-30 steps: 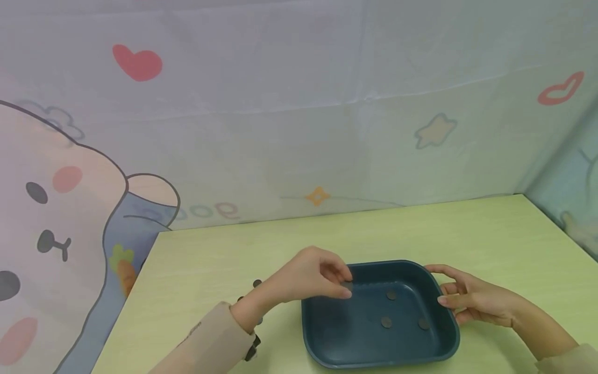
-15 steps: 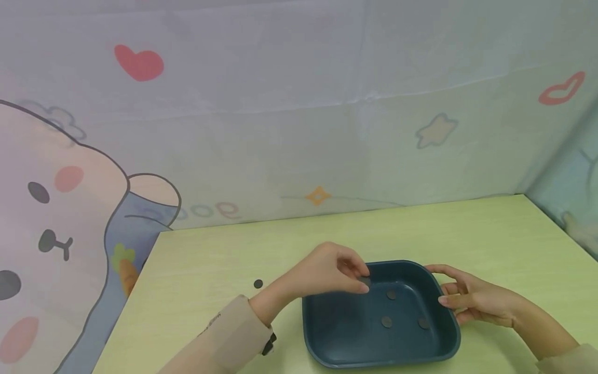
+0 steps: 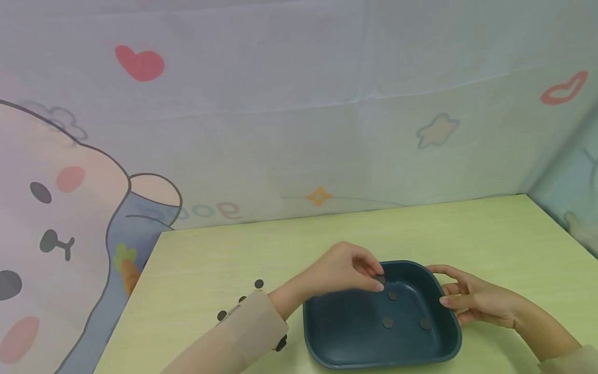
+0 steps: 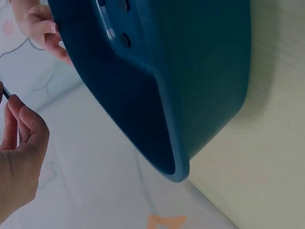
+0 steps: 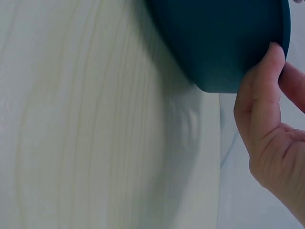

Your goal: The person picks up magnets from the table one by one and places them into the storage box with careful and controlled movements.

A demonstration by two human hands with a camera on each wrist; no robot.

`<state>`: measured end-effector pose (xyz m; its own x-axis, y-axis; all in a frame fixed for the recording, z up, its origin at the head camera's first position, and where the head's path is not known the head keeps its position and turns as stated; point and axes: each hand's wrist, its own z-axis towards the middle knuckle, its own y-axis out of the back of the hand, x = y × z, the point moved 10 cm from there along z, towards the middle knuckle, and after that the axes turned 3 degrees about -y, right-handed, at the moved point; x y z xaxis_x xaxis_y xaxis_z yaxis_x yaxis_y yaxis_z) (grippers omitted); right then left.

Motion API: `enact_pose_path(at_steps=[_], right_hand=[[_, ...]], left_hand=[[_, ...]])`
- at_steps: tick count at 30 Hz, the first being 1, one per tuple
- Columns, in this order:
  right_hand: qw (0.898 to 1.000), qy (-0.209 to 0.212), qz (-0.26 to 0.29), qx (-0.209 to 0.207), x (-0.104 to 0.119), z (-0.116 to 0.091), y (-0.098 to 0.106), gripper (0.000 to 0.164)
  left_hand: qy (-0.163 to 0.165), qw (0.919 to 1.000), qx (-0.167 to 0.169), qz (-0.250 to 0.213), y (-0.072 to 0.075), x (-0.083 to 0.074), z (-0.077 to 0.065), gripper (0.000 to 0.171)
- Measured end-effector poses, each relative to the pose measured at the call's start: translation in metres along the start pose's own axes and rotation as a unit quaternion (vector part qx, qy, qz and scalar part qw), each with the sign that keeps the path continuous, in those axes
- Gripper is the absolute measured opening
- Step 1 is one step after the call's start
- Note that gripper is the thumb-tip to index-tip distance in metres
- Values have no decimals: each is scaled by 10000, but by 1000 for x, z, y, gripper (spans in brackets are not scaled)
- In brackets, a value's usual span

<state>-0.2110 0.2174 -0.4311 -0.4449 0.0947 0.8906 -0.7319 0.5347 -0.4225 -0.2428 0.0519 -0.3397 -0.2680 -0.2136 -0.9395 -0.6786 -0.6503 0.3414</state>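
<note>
A dark blue rectangular tray (image 3: 345, 332) stands on the table, and three small dark round discs (image 3: 387, 323) lie on its floor. Over the tray's far side, my left hand (image 3: 341, 267) pinches another flat dark disc (image 3: 380, 279) between thumb and fingers. The left wrist view catches only the edge of that disc (image 4: 5, 92) at the fingertips. My right hand (image 3: 483, 298) grips the tray's right end, thumb at the rim and fingers against the outer wall. In the right wrist view, fingers (image 5: 267, 95) press on the tray's outside wall.
Left of the tray, several dark discs (image 3: 221, 315) lie on the pale green table (image 3: 201, 270), partly covered by the left sleeve (image 3: 247, 330). More dark pieces (image 3: 281, 343) show beside the cuff. A printed cloth (image 3: 280, 130) hangs behind the table.
My left hand has moved to the right across the tray's far side, carrying the pinched disc. The right hand keeps its hold, and the tray stays in place.
</note>
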Motion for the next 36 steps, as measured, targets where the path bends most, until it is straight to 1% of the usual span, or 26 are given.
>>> enact_pose_path(at_steps=[8, 11, 15, 21, 25, 29, 32, 36], right_hand=[[10000, -2, -14, -25, 0, 0, -1, 57], [10000, -8, -49, -65, -1, 0, 0, 56], [9999, -43, -60, -107, -1, -1, 0, 56], [9998, -21, -102, -143, -1, -2, -1, 55], [9997, -58, -125, -184, -1, -2, 0, 55], [9996, -89, -141, -207, -1, -3, 0, 55], [9995, -109, -195, -234, 0, -3, 1, 54], [9992, -129, -248, -283, 0, -2, 1, 54]], left_hand=[[215, 9995, 122, 172, -10, 4, 5, 19], [198, 9993, 204, 238, -14, 2, 8, 19], [95, 9989, 314, 327, -20, -2, 14, 20], [-29, 9982, 378, 457, -27, -8, 24, 22], [-28, 9982, 357, 490, -32, -9, 29, 20], [16, 9978, 405, 522, -36, -10, 30, 21], [53, 9978, 409, 521, -35, -7, 29, 22], [7, 9988, 272, 399, -25, -2, 24, 23]])
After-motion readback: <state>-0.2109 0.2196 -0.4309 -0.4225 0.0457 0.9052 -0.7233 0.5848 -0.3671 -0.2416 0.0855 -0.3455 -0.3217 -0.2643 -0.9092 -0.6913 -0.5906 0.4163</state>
